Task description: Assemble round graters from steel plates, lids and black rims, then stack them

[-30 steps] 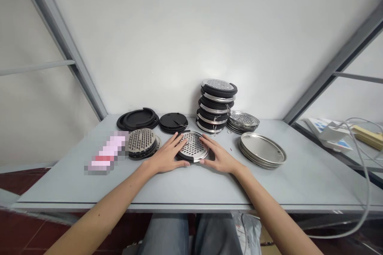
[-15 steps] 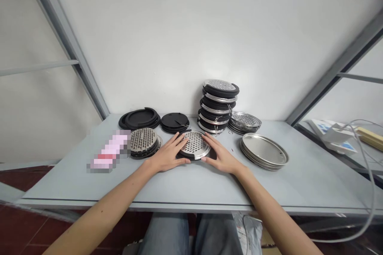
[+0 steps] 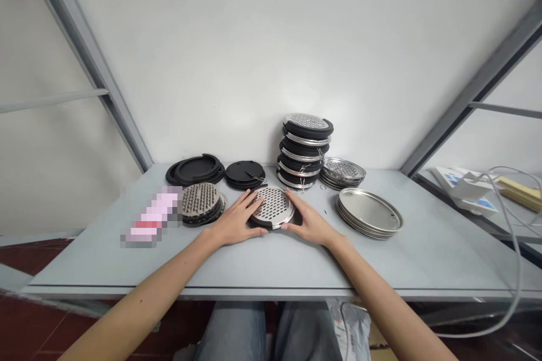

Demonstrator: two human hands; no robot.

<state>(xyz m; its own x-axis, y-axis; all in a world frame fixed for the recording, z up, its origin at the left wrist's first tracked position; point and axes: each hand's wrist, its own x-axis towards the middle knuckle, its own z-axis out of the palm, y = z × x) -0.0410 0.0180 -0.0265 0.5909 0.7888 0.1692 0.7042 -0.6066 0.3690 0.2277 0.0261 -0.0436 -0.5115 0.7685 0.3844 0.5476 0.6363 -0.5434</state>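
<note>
A round perforated metal disc (image 3: 273, 205) lies on the table in front of me, with a black rim showing along its left and lower edge. My left hand (image 3: 237, 218) grips its left side, the fingers on the top edge and the thumb at the near edge. Around the right side curls my right hand (image 3: 308, 220), fingertips at the far rim and thumb at the near one. Both hands hold the disc between them. Left of it sits a stack of studded or slotted grey discs (image 3: 201, 201). Behind are black round plates (image 3: 244, 172).
Black rings (image 3: 197, 168) lie at the back left. A tall stack of black-rimmed discs (image 3: 304, 149) with wire clips stands behind. Perforated metal discs (image 3: 344, 170) and plain metal plates (image 3: 370, 210) are stacked right. A pixelated pink item (image 3: 154, 214) lies left.
The view has shifted slightly. My hands stay around the disc, with hardly any movement of the fingers.
</note>
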